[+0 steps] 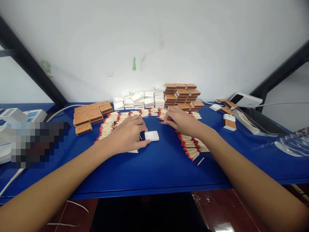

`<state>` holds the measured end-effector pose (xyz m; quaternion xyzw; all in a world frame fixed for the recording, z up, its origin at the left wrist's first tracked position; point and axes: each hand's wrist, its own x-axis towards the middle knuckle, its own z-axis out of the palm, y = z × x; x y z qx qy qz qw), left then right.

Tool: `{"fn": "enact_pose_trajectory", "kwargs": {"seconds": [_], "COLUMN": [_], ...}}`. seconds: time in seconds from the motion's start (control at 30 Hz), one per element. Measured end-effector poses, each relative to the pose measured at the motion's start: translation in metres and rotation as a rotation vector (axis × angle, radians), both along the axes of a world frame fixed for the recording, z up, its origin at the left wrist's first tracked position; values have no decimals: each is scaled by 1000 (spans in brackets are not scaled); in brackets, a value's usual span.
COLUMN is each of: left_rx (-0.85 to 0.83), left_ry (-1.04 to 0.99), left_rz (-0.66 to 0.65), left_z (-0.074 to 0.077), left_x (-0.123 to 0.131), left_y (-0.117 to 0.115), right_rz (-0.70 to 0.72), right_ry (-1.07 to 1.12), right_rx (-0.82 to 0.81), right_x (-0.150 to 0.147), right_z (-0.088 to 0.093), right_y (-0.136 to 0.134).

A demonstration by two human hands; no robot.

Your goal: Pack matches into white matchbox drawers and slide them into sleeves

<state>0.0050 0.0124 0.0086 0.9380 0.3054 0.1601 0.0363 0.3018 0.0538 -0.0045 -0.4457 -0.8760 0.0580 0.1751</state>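
My left hand [127, 133] rests on the blue table [154, 167], fingers curled, its fingertips touching a small white matchbox tray [152, 136]. Some matches lie under its palm. My right hand [180, 120] reaches forward, fingers pinched together on red-tipped matches [162, 122] at the edge of the match rows. Long rows of red-tipped matches [109, 125] arc across the table from left to right, with another heap of matches [190, 146] by my right wrist.
Brown matchbox sleeves [90, 116] are piled at left and stacked [182, 95] at the back centre. White inner trays [138, 100] are stacked beside them. More boxes [229, 122], a white device [245, 100] and a power strip [246, 124] lie at right. A single loose match [200, 161] lies near the front.
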Motion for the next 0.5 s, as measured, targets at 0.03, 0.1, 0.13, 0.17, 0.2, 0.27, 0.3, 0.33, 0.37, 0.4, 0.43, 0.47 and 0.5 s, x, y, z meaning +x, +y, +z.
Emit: {"fn": "enact_pose_trajectory", "kwargs": {"seconds": [0.03, 0.1, 0.13, 0.17, 0.2, 0.27, 0.3, 0.33, 0.37, 0.4, 0.43, 0.47, 0.5], "left_rx": [0, 1, 4, 6, 7, 4, 1, 0, 0, 4, 9, 16, 22], "left_ry": [0, 1, 1, 1, -1, -1, 0, -1, -2, -4, -5, -4, -1], "left_rz": [3, 4, 3, 2, 1, 5, 7, 9, 9, 8, 7, 6, 5], "left_z": [0, 0, -1, -1, -1, -2, -3, -3, -3, -4, -4, -4, -3], "left_x": [0, 0, 0, 0, 0, -1, -2, -2, -3, -3, -3, -3, -3], "left_y": [0, 0, 1, 1, 1, 2, 3, 3, 3, 4, 4, 4, 4], "right_rz": [10, 17, 14, 6, -2, -20, -27, -32, -37, -41, -46, -51, -55], "right_ry": [9, 13, 8, 0, -11, -35, -42, -46, -47, -49, -56, -68, -84], "right_rx": [4, 13, 17, 19, 17, 6, -1, -8, -12, -15, -17, -20, -23], "right_x": [-1, -2, -2, -1, 0, 3, 4, 6, 8, 9, 11, 13, 14], "right_z": [0, 0, -1, -2, -4, -6, -6, -6, -5, -4, -3, -2, -1], "right_y": [-2, -3, -3, -2, -1, 2, 3, 4, 5, 5, 6, 6, 6]}}
